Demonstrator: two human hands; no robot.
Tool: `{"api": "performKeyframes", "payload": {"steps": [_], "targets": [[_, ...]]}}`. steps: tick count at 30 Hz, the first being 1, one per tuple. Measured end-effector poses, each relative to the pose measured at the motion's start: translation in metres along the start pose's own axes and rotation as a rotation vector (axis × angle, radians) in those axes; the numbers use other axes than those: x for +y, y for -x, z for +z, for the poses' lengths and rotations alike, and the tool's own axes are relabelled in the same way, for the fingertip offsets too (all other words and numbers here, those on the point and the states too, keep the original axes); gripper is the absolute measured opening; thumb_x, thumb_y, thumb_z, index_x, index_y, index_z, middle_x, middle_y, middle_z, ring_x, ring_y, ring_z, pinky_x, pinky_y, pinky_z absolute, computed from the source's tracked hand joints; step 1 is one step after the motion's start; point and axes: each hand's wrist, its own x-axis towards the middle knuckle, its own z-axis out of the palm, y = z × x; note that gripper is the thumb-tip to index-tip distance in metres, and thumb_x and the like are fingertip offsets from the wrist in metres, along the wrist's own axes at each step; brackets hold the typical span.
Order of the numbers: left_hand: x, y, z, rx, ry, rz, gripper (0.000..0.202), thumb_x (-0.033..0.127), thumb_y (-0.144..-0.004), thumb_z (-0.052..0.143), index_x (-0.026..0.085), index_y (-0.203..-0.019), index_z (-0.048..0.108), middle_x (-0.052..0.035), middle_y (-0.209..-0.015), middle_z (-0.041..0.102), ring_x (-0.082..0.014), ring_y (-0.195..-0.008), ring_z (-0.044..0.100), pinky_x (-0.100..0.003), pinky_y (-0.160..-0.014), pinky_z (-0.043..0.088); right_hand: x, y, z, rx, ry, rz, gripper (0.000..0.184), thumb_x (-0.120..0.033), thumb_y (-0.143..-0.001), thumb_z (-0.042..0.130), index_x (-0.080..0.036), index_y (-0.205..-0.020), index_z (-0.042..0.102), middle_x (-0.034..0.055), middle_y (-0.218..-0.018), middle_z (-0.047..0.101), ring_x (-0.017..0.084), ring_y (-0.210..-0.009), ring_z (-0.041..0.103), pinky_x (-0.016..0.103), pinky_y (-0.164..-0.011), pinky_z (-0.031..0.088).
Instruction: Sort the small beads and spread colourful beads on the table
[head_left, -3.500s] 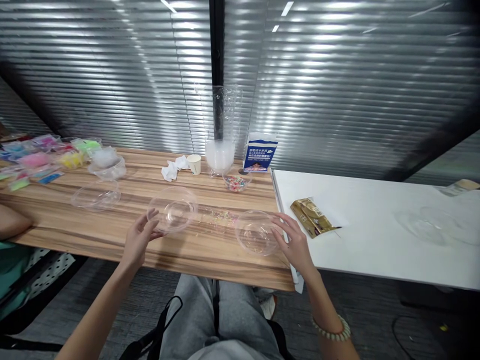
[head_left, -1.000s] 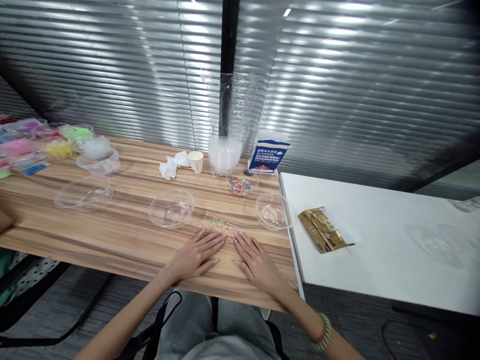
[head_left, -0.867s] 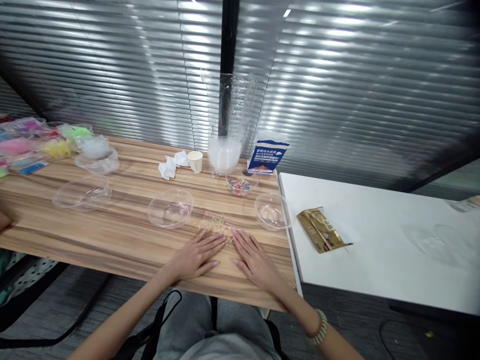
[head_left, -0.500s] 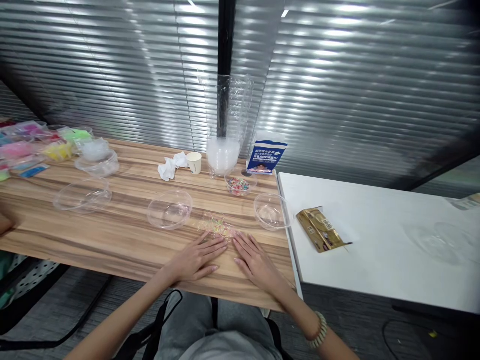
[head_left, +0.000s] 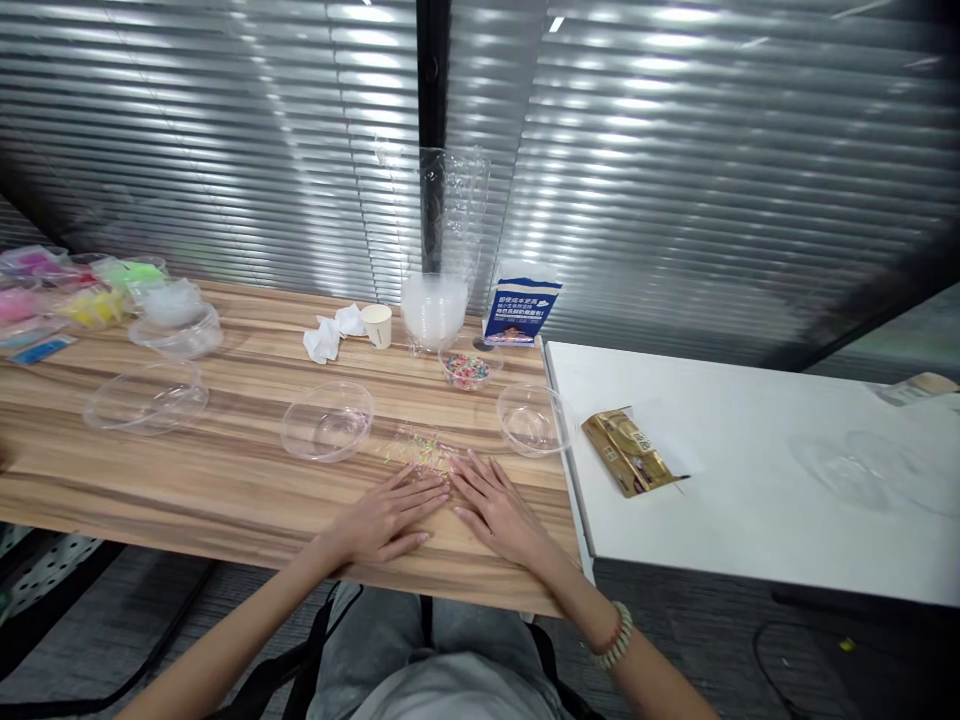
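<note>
My left hand and my right hand lie flat, palms down, side by side on the wooden table near its front edge. Both hold nothing and their fingers are stretched out. Just beyond the fingertips lies a scatter of small coloured beads. A clear plastic bowl stands to the left of the beads, another clear bowl to the right. Farther back sits a small clear bowl with coloured beads.
At the back stand a tall stack of clear cups, a paper cup, crumpled tissue and a blue packet. Coloured bags and clear lids lie far left. A gold packet lies on the adjoining white table.
Both hands let go of the two clear bowls and came together flat on the table behind the beads. The right bowl now stands farther back. In the last second the hands hardly moved.
</note>
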Motion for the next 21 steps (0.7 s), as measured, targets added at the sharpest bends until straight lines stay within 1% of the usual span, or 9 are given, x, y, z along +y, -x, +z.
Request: {"api": "performKeyframes", "payload": {"steps": [4,8,10,13,18,21], "targets": [[-0.0003,0.0017,-0.0006,0.022,-0.041,0.008,0.065,0.032,-0.097,0.041,0.023,-0.152,0.006,-0.0056,-0.149,0.037,-0.0195,-0.140,0.028,-0.043,-0.118,0.008,0.0013,-0.0043,0.0004,0.017,0.012,-0.033,0.045,-0.034,-0.100,0.039,-0.021,-0.143,0.039,0.0054,-0.151,0.032,0.024,-0.144,0.016,0.052,-0.115,0.022],[-0.0015,0.0040,0.0003,0.103,-0.073,-0.072,0.065,0.030,-0.097,0.041,0.025,-0.152,0.006,-0.0065,-0.149,0.037,-0.0207,-0.139,0.032,-0.046,-0.118,0.013,0.0013,-0.0046,0.0008,0.043,0.026,-0.052,0.044,-0.032,-0.100,0.039,-0.021,-0.143,0.039,0.0053,-0.149,0.035,0.024,-0.144,0.016,0.053,-0.115,0.023],[-0.0019,0.0046,0.0013,0.121,-0.077,-0.098,0.065,0.029,-0.097,0.041,0.026,-0.152,0.005,-0.0063,-0.149,0.038,-0.0212,-0.139,0.032,-0.046,-0.117,0.015,0.0010,-0.0042,0.0009,0.049,0.030,-0.064,0.045,-0.030,-0.100,0.040,-0.021,-0.143,0.038,0.0051,-0.149,0.035,0.025,-0.143,0.017,0.053,-0.115,0.024],[-0.0023,0.0053,0.0035,0.100,-0.062,-0.130,0.066,0.030,-0.098,0.040,0.025,-0.152,0.003,-0.0073,-0.150,0.037,-0.0224,-0.139,0.033,-0.047,-0.117,0.017,0.0006,-0.0036,0.0012,0.065,0.026,-0.084,0.042,-0.028,-0.099,0.041,-0.020,-0.141,0.043,0.0053,-0.149,0.036,0.024,-0.142,0.020,0.052,-0.115,0.024],[-0.0035,0.0058,0.0059,0.039,-0.022,-0.165,0.067,0.033,-0.098,0.040,0.025,-0.152,0.002,-0.0084,-0.152,0.033,-0.0257,-0.140,0.030,-0.048,-0.115,0.022,0.0016,-0.0016,0.0037,0.135,0.010,-0.129,0.036,-0.022,-0.098,0.044,-0.019,-0.133,0.052,0.0064,-0.141,0.047,0.023,-0.140,0.026,0.051,-0.114,0.027],[-0.0033,0.0044,0.0043,0.018,-0.001,-0.147,0.066,0.033,-0.098,0.038,0.026,-0.152,0.001,-0.0066,-0.151,0.034,-0.0245,-0.139,0.031,-0.048,-0.116,0.020,0.0042,-0.0005,0.0054,0.147,0.016,-0.159,0.037,-0.015,-0.096,0.043,-0.018,-0.132,0.052,0.0070,-0.142,0.046,0.022,-0.140,0.027,0.050,-0.114,0.028]]}}
